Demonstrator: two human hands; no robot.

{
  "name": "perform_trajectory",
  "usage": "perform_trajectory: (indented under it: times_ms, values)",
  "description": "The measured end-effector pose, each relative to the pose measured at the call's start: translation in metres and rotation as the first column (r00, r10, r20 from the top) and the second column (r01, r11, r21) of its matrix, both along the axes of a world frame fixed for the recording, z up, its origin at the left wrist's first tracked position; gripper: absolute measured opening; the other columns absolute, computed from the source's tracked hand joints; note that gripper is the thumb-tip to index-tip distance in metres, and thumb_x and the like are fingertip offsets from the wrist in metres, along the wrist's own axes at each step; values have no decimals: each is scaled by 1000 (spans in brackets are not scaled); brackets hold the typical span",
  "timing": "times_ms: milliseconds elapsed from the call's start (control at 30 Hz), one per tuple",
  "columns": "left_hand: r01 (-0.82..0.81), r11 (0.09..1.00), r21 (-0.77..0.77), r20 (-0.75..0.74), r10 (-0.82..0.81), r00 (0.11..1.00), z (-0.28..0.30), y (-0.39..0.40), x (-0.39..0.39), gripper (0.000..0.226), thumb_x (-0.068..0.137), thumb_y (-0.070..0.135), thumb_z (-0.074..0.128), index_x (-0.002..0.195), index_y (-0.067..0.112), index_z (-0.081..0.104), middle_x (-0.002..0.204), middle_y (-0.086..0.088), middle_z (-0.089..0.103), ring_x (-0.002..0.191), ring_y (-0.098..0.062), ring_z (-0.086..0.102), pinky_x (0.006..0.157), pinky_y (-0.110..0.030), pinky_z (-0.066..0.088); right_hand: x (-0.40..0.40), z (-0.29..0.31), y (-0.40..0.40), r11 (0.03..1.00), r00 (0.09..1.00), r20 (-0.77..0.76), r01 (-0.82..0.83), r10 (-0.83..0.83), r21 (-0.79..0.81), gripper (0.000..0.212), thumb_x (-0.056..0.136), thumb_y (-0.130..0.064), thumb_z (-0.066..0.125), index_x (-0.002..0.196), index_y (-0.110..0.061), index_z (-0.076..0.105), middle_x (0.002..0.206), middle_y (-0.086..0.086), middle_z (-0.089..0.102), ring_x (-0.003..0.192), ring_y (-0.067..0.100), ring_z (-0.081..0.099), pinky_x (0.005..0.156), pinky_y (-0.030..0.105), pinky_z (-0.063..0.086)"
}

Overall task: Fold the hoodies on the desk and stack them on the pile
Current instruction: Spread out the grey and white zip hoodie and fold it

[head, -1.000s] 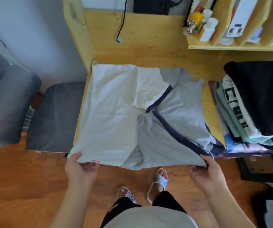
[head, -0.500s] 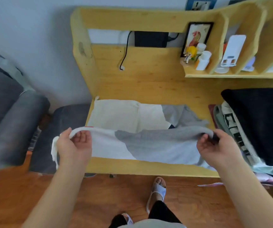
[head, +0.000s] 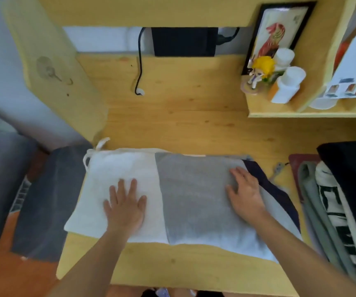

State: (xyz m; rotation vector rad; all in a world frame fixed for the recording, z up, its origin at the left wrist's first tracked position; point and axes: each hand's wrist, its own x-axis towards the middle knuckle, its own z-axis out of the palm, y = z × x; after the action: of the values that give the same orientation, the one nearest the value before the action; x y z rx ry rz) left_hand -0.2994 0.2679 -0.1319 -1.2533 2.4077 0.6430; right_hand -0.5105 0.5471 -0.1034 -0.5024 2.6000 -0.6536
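Observation:
A white and grey hoodie (head: 185, 189) with a dark navy stripe lies folded in half across the wooden desk (head: 172, 125), its white cord trailing at the left corner. My left hand (head: 125, 204) presses flat on the white half, fingers straight and spread. My right hand (head: 244, 191) lies flat on the grey half near the navy edge. The pile of folded clothes (head: 331, 211) sits at the desk's right end, with a black garment (head: 352, 174) on top.
A dark grey chair seat (head: 44, 202) stands left of the desk. A shelf (head: 301, 113) at the back right holds a figurine (head: 258, 71), white bottles and a framed picture. A black cable (head: 139, 67) hangs down the desk's back panel.
Both hands lifted the hoodie's near hem, carried it away from me over the far half, let go, and now press flat on the folded garment.

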Motion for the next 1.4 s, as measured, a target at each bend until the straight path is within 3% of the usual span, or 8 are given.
perform_trajectory:
  times_ms: [167,367,533,667,800,933,1100,1400]
  values:
    - [29,994,-110,88,-20,996,4,1,29,65,101,64,11,156,48,-19,170,0,-19,156,-29,-14,123,-61,1,-12,-7,-20,987,969,-213,-101,127,127,53,104,-27,47,155,-17,36,164,11,25,148,35,20,122,51,21]
    - [253,773,-582,-210,-444,871,10,-69,-22,53,98,33,52,148,14,48,147,-17,46,134,-42,43,108,-56,35,-47,-19,-47,938,944,-249,-131,217,321,44,103,-31,47,144,-15,49,152,10,42,140,35,29,118,51,22]
    - [478,680,-556,-82,-617,783,13,-163,-58,23,92,23,57,106,8,68,103,-13,66,103,-40,61,98,-52,42,-46,-9,-61,1000,840,-542,-7,21,29,20,99,-9,47,103,3,62,100,23,64,101,41,54,108,55,34]
    - [626,586,-514,17,-723,691,24,-189,-58,9,93,14,67,89,6,65,84,-15,68,80,-39,67,84,-48,47,-53,-25,-68,967,912,-410,79,28,243,22,100,-12,46,111,-1,62,113,24,60,111,45,50,102,55,37]
    - [431,712,-554,-96,-569,817,36,-192,-67,17,100,13,55,86,3,58,66,-23,63,61,-44,63,56,-37,39,-48,-46,-69,973,883,-470,103,6,205,21,91,4,54,110,1,64,110,24,58,105,45,50,94,57,42]
    - [329,679,-656,-90,-503,859,32,-156,-81,31,90,16,61,118,3,60,137,-29,48,124,-50,49,90,-57,49,-46,-59,-63,987,821,-569,117,-35,109,22,88,8,55,107,1,63,104,23,59,99,42,51,93,56,44]
    - [671,623,-403,-300,-782,546,29,1,-77,56,103,50,37,154,27,41,167,-15,22,155,-41,15,123,-60,17,-43,-62,-68,983,810,-581,159,-76,93,18,88,8,55,102,1,63,100,24,58,95,43,53,93,56,44]
    - [545,779,-309,-68,-590,805,-18,51,-103,69,96,71,15,160,48,3,172,4,-7,155,-38,-16,118,-71,-6,73,9,-46,971,896,-442,135,-34,199,51,105,-44,38,150,-21,43,160,10,32,152,36,16,125,54,2]
